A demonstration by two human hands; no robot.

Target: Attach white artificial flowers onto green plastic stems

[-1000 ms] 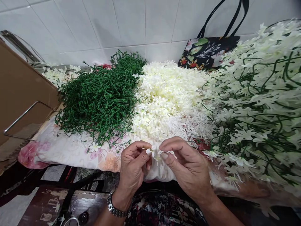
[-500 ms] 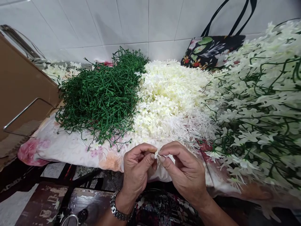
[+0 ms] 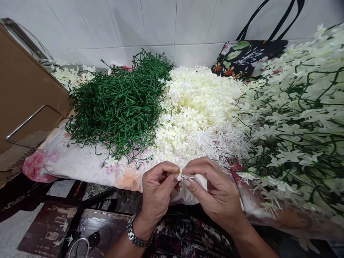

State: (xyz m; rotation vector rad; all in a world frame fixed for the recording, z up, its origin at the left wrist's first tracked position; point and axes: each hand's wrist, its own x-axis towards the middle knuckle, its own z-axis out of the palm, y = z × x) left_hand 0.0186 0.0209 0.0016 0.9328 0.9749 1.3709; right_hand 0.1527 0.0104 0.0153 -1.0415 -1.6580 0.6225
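Note:
My left hand [image 3: 158,193], with a metal watch at its wrist, pinches a small white artificial flower [image 3: 179,177] between thumb and forefinger. Close against it, the fingertips of my right hand [image 3: 216,195] are closed on thin white stamens [image 3: 188,176], which meet the flower. Just beyond my hands lie a heap of loose white flower heads [image 3: 199,96] and a bundle of white stamens [image 3: 220,143]. To the left is a tangled pile of green plastic stems [image 3: 115,104]. Finished-looking white flowers on green stems [image 3: 292,143] fill the right side.
A floral cloth [image 3: 80,165] covers the work surface. At left stands a cardboard box [image 3: 29,93] with a bent metal wire [image 3: 24,125]. A black floral bag [image 3: 249,59] leans on the tiled wall [image 3: 150,25]. Below left is a worn wooden stool [image 3: 45,229].
The right hand's fingers have shifted slightly, and more of the stamens shows between the hands. The flower has turned a little in the left fingertips. The camera view has moved slightly.

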